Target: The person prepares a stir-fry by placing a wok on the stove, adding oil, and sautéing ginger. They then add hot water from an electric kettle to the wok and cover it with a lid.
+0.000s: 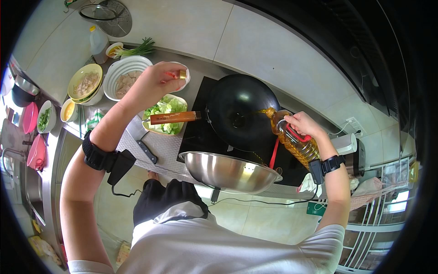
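Observation:
My right hand grips a clear plastic bottle of golden oil by its red handle. The bottle is tilted towards a black wok, and a thin stream of oil runs from its mouth. A small pool of oil shows on the wok's bottom. In my left hand, a small gold-coloured cap is pinched between the fingertips. That hand hovers over a white bowl, mostly hidden behind it. Under the wok's wooden handle stands a dish of chopped lettuce.
The wok rests on a black cooktop; a steel basin overhangs the counter's front edge. A knife lies left of it. A white colander, a plate of sliced meat and spring onions stand farther left.

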Available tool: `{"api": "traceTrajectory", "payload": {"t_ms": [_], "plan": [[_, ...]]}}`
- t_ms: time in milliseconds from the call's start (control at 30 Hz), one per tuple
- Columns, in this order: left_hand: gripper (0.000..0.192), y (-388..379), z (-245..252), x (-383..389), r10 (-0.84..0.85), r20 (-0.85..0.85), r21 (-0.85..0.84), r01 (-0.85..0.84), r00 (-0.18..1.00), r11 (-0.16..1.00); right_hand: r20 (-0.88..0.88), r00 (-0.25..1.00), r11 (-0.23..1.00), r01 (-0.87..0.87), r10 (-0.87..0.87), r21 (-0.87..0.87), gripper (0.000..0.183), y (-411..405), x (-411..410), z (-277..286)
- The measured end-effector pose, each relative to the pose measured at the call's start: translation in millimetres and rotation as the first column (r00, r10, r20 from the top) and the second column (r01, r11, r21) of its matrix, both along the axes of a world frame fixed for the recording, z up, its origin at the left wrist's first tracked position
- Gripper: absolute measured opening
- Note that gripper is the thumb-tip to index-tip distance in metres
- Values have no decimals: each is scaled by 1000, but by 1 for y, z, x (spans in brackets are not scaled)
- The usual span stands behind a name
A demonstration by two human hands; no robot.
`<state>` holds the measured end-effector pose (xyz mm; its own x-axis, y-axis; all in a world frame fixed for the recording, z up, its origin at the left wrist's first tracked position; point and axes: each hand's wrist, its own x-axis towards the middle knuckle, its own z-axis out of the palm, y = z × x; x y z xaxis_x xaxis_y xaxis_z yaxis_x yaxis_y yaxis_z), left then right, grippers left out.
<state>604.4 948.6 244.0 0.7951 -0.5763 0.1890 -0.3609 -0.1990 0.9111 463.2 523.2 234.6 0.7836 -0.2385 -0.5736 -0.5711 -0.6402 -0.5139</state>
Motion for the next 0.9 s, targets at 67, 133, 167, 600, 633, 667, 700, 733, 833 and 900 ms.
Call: {"api": "traceTrajectory", "payload": {"t_ms": [67,133,167,600,633,667,700,733,833,900], "plan": [[31,-1,0,0,6,-4,-1,-6,1000,1000,6,1000,1000,-4,4,-9,49,0,0,0],[33,-1,1,2,-27,19,65,26,999,998,7,1000,1000,-1,1,-7,49,1,-1,1],[34,-1,1,2,-48,24,84,46,999,995,7,1000,1000,-1,1,-5,49,1,-2,1],[33,-50,28,-23,-132,34,63,129,991,990,215,960,960,126,-182,250,45,-4,-40,24],[33,-56,31,-27,-161,48,66,157,986,985,253,947,950,122,-199,289,45,-4,-45,28],[33,-62,35,-30,-180,51,88,175,982,981,289,931,939,128,-225,318,44,-5,-51,32],[34,-69,39,-33,-208,69,94,201,976,975,325,911,928,134,-253,348,44,-5,-57,37],[35,-77,43,-36,-249,2,73,248,968,966,352,897,916,121,-266,383,44,-6,-65,45],[37,-105,53,-49,-350,38,-2,350,936,937,486,810,903,116,-328,414,44,-2,-91,66],[34,-128,61,-63,-362,53,-40,364,931,931,552,764,905,94,-333,415,45,3,-109,83]]}}
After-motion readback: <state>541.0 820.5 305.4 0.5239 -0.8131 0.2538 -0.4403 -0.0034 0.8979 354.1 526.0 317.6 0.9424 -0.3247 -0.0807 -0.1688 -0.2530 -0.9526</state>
